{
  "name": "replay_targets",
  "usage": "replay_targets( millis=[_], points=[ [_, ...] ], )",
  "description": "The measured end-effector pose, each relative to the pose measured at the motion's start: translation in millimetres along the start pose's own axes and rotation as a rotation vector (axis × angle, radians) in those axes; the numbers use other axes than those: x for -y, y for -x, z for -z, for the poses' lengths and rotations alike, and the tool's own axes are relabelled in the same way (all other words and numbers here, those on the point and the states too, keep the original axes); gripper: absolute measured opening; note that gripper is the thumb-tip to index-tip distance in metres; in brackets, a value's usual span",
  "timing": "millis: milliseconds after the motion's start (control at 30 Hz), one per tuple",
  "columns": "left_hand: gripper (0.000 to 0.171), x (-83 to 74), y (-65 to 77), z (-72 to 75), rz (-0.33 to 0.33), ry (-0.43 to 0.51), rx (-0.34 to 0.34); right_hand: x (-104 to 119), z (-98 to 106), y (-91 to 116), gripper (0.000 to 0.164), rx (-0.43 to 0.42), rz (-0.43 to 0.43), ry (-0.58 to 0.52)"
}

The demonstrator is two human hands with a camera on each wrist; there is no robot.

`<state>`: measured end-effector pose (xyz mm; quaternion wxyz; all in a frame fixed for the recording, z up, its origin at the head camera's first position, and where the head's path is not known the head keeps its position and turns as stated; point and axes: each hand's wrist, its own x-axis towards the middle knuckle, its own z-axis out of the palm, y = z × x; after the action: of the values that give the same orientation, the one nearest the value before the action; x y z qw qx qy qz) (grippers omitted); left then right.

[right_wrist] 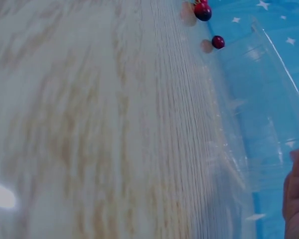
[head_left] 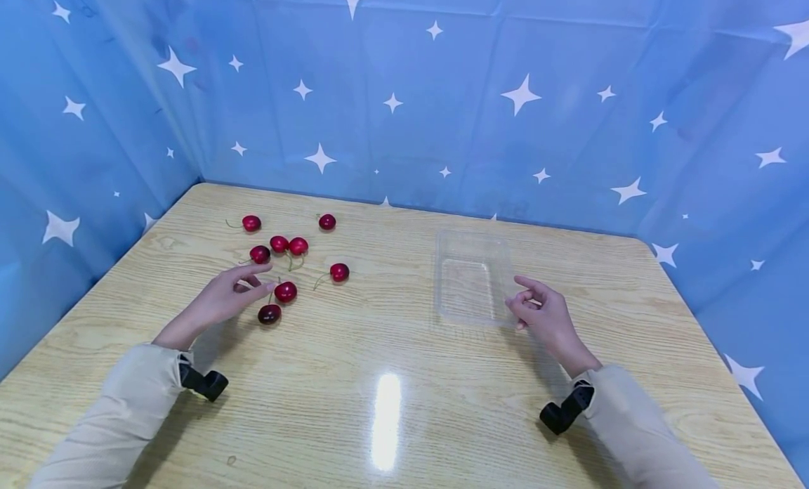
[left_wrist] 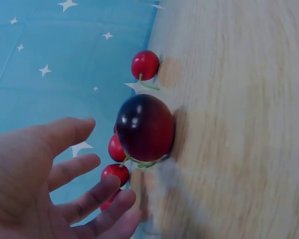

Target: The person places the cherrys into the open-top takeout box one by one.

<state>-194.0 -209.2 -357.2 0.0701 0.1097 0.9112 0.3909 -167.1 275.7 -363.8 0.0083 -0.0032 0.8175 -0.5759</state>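
Observation:
Several red cherries with green stems lie loose on the left of the table. My left hand (head_left: pixel 230 292) hovers over the near ones, thumb and fingers parted, with nothing between them. By its thumb tip is a red cherry (head_left: pixel 286 291), and a darker cherry (head_left: pixel 270 314) lies just nearer to me. In the left wrist view a dark cherry (left_wrist: pixel 145 127) looms large beyond the spread fingers (left_wrist: pixel 84 199). A clear plastic box (head_left: pixel 470 320) stands open-topped right of the middle. My right hand (head_left: pixel 545 319) is at its right side, fingers loosely bent, thumb tip right at the rim.
Farther back lie a cherry (head_left: pixel 251 223) at the left and another cherry (head_left: pixel 326 222) near the back edge. A cherry (head_left: pixel 339 272) sits toward the middle. A blue star-patterned curtain (head_left: pixel 404 145) encloses the wooden table (head_left: pixel 316 405) at the back and sides.

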Motion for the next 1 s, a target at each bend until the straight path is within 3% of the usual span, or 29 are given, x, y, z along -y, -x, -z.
replay_targets(
  millis=[467, 1000],
  points=[
    [0.048, 15.8, -7.2, -4.9, -0.033, 0.044, 0.056, -3, -1, -1, 0.055, -0.022, 0.002, 0.038],
    [0.037, 20.0, -11.7, -8.1, -0.035, 0.01, 0.017, -1, -1, 0, 0.055, -0.02, 0.01, 0.037]
  ],
)
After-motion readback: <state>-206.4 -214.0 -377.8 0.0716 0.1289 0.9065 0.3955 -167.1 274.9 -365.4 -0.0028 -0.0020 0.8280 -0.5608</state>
